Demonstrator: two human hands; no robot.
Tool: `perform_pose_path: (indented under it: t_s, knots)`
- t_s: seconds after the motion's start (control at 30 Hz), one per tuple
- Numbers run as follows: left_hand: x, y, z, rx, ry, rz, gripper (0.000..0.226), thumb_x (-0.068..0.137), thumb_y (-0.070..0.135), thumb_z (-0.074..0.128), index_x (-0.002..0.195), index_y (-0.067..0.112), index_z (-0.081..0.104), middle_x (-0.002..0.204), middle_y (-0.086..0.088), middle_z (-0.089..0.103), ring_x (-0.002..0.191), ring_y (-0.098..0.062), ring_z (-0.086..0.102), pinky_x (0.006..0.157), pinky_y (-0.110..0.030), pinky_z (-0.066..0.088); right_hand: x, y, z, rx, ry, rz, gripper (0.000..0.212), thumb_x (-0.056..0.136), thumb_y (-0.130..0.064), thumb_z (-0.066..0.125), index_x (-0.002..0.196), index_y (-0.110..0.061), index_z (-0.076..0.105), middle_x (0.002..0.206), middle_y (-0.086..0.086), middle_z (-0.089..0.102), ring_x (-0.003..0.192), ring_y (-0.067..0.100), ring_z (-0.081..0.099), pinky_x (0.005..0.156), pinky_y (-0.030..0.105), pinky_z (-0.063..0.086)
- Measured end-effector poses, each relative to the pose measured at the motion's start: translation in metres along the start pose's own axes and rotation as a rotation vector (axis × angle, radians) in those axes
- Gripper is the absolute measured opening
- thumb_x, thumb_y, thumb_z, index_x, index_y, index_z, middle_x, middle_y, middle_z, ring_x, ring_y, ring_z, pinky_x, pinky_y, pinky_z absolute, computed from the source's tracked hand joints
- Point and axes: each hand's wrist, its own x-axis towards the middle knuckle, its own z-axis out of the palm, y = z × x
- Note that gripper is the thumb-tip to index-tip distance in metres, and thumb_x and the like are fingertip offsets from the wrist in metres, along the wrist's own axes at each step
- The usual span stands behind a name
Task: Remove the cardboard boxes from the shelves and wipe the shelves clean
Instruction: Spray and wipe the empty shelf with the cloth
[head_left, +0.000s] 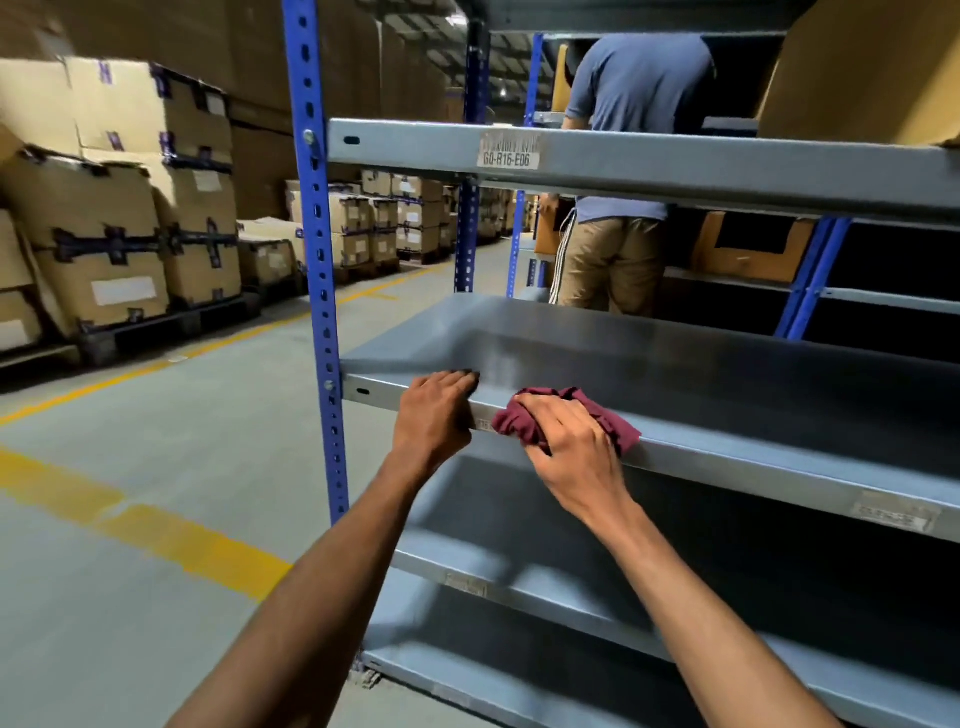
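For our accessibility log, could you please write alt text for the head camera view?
The right hand presses a crumpled maroon cloth onto the front edge of a bare grey metal shelf, while the left hand grips that edge beside it. A brown cardboard box sits on the shelf above, and a person in a blue shirt stands behind the rack.

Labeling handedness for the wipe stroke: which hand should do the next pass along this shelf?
Right. The right hand already clutches the maroon rag on the front edge of the grey metal shelf. The left hand holds nothing and only grips the shelf lip near the blue upright, likely as a brace.
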Motion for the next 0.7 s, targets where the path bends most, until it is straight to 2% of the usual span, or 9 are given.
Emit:
perform_pose_path:
  t_s: [0.07, 0.1, 0.13, 0.2, 0.27, 0.4, 0.5, 0.6, 0.7]
  knots:
    - [0.000, 0.000, 0.001, 0.008, -0.007, 0.003, 0.070, 0.050, 0.011, 0.072, 0.119, 0.019, 0.069, 0.118, 0.001, 0.071, 0.107, -0.023, 0.067, 0.086, -0.033, 0.050, -0.014, 0.013, -0.006, -0.007, -0.100, -0.088, 0.060, 0.094, -0.046, 0.063, 0.148, -0.026, 0.045, 0.147, -0.004, 0.050, 0.135, 0.013, 0.044, 0.120, 0.037, 0.029]
    - [0.000, 0.000, 0.003, 0.007, -0.010, -0.001, 0.071, 0.050, 0.011, 0.073, 0.121, 0.019, 0.069, 0.119, 0.001, 0.071, 0.108, -0.022, 0.066, 0.087, -0.032, 0.050, -0.023, 0.019, -0.009, -0.012, -0.158, -0.122, 0.063, 0.096, -0.054, 0.055, 0.152, -0.029, 0.039, 0.152, -0.006, 0.044, 0.139, 0.010, 0.036, 0.122, 0.036, 0.023]
    - [0.000, 0.000, 0.005, 0.007, -0.006, -0.005, 0.073, 0.049, 0.011, 0.074, 0.121, 0.019, 0.069, 0.119, 0.001, 0.071, 0.108, -0.021, 0.066, 0.087, -0.032, 0.049, -0.029, 0.025, -0.010, -0.023, -0.187, -0.152, 0.061, 0.099, -0.054, 0.050, 0.153, -0.030, 0.037, 0.152, -0.006, 0.045, 0.139, 0.011, 0.036, 0.121, 0.038, 0.026]
    - [0.001, -0.001, 0.008, 0.019, 0.012, -0.011, 0.074, 0.048, 0.011, 0.074, 0.122, 0.019, 0.069, 0.121, 0.002, 0.071, 0.109, -0.021, 0.066, 0.088, -0.031, 0.049, -0.033, 0.034, -0.011, -0.085, -0.153, -0.241, 0.051, 0.103, -0.044, 0.049, 0.150, -0.026, 0.043, 0.139, 0.000, 0.056, 0.122, 0.017, 0.049, 0.110, 0.039, 0.042]
    - [0.002, -0.001, 0.010, 0.023, 0.033, -0.010, 0.074, 0.048, 0.011, 0.073, 0.122, 0.019, 0.069, 0.122, 0.002, 0.070, 0.110, -0.021, 0.066, 0.089, -0.031, 0.049, -0.027, 0.038, -0.007, -0.160, -0.090, -0.338, 0.048, 0.103, -0.035, 0.052, 0.148, -0.020, 0.047, 0.132, 0.003, 0.061, 0.108, 0.020, 0.053, 0.101, 0.038, 0.047]
    - [0.003, -0.002, 0.013, 0.032, 0.062, -0.015, 0.072, 0.051, 0.011, 0.071, 0.123, 0.020, 0.069, 0.123, 0.002, 0.070, 0.111, -0.020, 0.066, 0.090, -0.031, 0.049, -0.009, 0.035, 0.005, -0.222, 0.061, -0.478, 0.042, 0.104, -0.032, 0.054, 0.143, -0.019, 0.055, 0.141, 0.004, 0.058, 0.109, 0.024, 0.060, 0.104, 0.037, 0.046]
    - [0.003, -0.003, 0.016, 0.050, 0.085, 0.004, 0.072, 0.052, 0.013, 0.069, 0.124, 0.021, 0.069, 0.126, 0.003, 0.069, 0.112, -0.018, 0.066, 0.091, -0.030, 0.048, -0.018, 0.053, 0.001, -0.247, 0.164, -0.543, 0.037, 0.102, -0.028, 0.058, 0.138, -0.019, 0.060, 0.139, 0.003, 0.061, 0.109, 0.025, 0.066, 0.103, 0.038, 0.049]
    - [0.004, -0.005, 0.020, 0.075, 0.103, 0.012, 0.073, 0.053, 0.012, 0.072, 0.126, 0.022, 0.069, 0.127, 0.004, 0.068, 0.113, -0.017, 0.066, 0.093, -0.030, 0.049, -0.030, 0.071, -0.004, -0.238, 0.223, -0.546, 0.035, 0.100, -0.024, 0.062, 0.134, -0.018, 0.064, 0.136, 0.004, 0.063, 0.106, 0.025, 0.068, 0.098, 0.041, 0.053]
    - [0.006, -0.003, 0.022, 0.100, 0.116, 0.011, 0.074, 0.054, 0.011, 0.073, 0.127, 0.023, 0.068, 0.127, 0.005, 0.068, 0.113, -0.016, 0.066, 0.093, -0.029, 0.049, -0.022, 0.061, 0.008, -0.209, 0.242, -0.499, 0.028, 0.098, -0.018, 0.063, 0.125, -0.017, 0.070, 0.139, 0.006, 0.061, 0.105, 0.027, 0.068, 0.100, 0.042, 0.052]
